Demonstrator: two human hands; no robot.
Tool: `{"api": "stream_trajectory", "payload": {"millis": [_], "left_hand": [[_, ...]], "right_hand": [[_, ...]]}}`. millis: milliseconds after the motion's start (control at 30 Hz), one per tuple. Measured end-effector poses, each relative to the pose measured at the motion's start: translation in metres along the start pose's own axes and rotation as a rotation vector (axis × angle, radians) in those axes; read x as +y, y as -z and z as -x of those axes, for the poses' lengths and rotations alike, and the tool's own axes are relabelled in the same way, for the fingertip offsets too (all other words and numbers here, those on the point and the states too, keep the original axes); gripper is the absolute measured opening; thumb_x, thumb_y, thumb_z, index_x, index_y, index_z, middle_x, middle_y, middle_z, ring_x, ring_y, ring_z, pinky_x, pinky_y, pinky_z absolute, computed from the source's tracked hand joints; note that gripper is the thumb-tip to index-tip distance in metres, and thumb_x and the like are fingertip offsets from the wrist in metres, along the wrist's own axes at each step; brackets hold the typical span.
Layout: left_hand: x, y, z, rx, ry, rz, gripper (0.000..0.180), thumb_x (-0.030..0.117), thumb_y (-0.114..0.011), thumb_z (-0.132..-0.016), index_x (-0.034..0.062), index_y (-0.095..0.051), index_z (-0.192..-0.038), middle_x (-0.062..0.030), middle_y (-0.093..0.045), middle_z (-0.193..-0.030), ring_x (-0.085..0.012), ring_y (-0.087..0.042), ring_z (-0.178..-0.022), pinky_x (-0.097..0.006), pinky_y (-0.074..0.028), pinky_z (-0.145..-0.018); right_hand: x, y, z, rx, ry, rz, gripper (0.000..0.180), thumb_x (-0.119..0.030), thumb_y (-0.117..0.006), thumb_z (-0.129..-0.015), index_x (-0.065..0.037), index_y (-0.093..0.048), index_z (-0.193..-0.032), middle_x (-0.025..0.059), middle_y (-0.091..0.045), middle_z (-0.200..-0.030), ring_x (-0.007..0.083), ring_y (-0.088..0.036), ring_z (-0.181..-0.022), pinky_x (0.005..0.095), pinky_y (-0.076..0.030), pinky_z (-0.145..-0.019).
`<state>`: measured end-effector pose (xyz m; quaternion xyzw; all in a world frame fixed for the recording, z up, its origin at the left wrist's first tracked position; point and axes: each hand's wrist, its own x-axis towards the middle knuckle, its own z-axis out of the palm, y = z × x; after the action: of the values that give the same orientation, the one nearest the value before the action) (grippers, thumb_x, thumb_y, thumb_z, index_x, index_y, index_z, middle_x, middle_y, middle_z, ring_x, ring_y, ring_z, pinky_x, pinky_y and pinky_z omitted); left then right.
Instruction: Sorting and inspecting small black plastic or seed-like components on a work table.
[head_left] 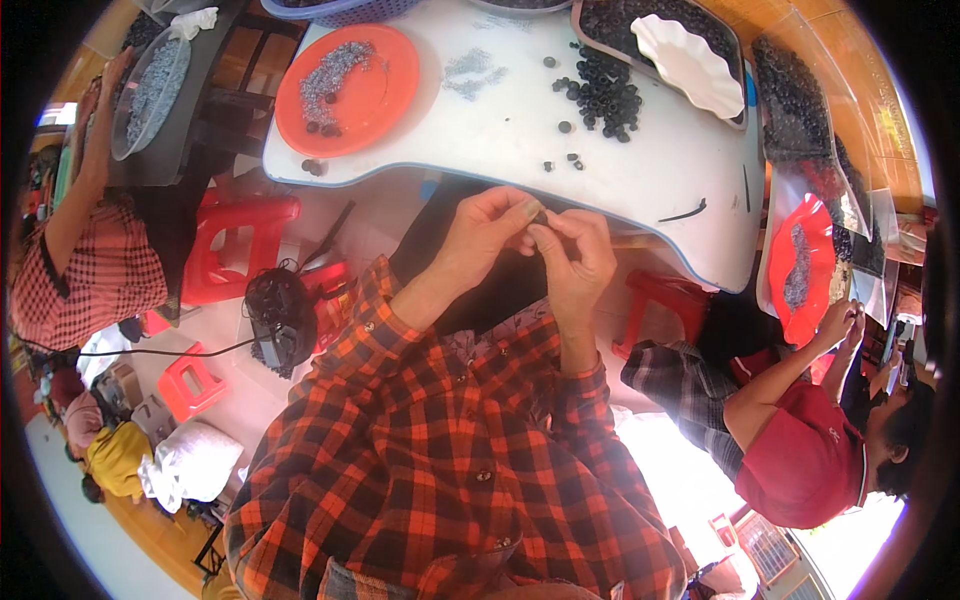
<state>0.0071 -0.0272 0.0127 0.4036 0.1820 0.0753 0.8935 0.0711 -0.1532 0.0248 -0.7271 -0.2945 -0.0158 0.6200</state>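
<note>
You had both hands up together just off the near edge of the tabletop (pixel 500 130), over your lap. Your left hand (pixel 485 235) and right hand (pixel 580 255) met fingertip to fingertip, and pinched between them sat a small dark bead (pixel 541 214). Left fingers (pixel 522 216) were curled tight on it; right fingers (pixel 553 240) were closed against it from the other side. Whether a second piece was going into the bead, I couldn't tell: it was too small.

My read: you were mid-assembly on that one bead, pressing or fitting it by hand. The next move looked to call for a steady pinch and a small twist or push, then a reach forward to the tabletop.

Room to move, then. The pile of dark beads (pixel 605 95) lay toward the far right of the tabletop, with a few strays nearer the near edge. The orange plate (pixel 385 95) with grey bits sat at the far left corner, and a loose grey scatter (pixel 470 72) lay between plate and pile. The middle of the tabletop near you was bare white, an easy path forward. A thin dark strip (pixel 683 213) lay close to the near right edge, easy to knock off. A white scalloped dish (pixel 690 65) rested on the dark tray (pixel 585 20) at the far right. Another person's hands (pixel 840 325) worked beside a second orange plate (pixel 810 225) off your right, well apart from yours.
</note>
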Motion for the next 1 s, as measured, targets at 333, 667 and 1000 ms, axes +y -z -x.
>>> {"api": "stream_trajectory", "payload": {"millis": [333,667,1000], "left_hand": [[0.004,-0.001,0.001,0.037,0.018,-0.114,0.014,0.013,-0.061,-0.094,-0.0006,-0.064,-0.094,-0.0021,-0.063,-0.079,-0.0077,-0.056,-0.065,-0.022,-0.049,-0.060],[0.012,0.000,0.004,0.026,0.014,-0.143,0.018,0.016,-0.062,-0.094,-0.0002,-0.067,-0.100,-0.0020,-0.065,-0.079,-0.0073,-0.057,-0.063,-0.021,-0.049,-0.058],[0.015,0.004,0.003,0.012,0.020,-0.313,0.017,0.016,-0.065,-0.092,-0.0010,-0.069,-0.095,-0.0019,-0.064,-0.075,-0.0057,-0.056,-0.060,-0.019,-0.047,-0.053]], "right_hand": [[0.003,-0.001,0.005,-0.010,-0.069,-0.085,0.018,0.006,-0.074,-0.077,0.001,-0.066,-0.092,0.0091,-0.060,-0.092,0.0117,-0.063,-0.071,0.0222,-0.051,-0.058],[-0.004,-0.001,0.002,-0.048,-0.080,-0.139,0.016,0.005,-0.075,-0.076,0.000,-0.063,-0.086,0.0068,-0.061,-0.086,0.0109,-0.061,-0.072,0.0218,-0.051,-0.059],[-0.001,0.006,-0.003,-0.164,-0.091,-0.064,0.018,0.004,-0.075,-0.077,-0.002,-0.059,-0.084,0.0051,-0.059,-0.081,0.0091,-0.058,-0.068,0.0212,-0.046,-0.057]]}}
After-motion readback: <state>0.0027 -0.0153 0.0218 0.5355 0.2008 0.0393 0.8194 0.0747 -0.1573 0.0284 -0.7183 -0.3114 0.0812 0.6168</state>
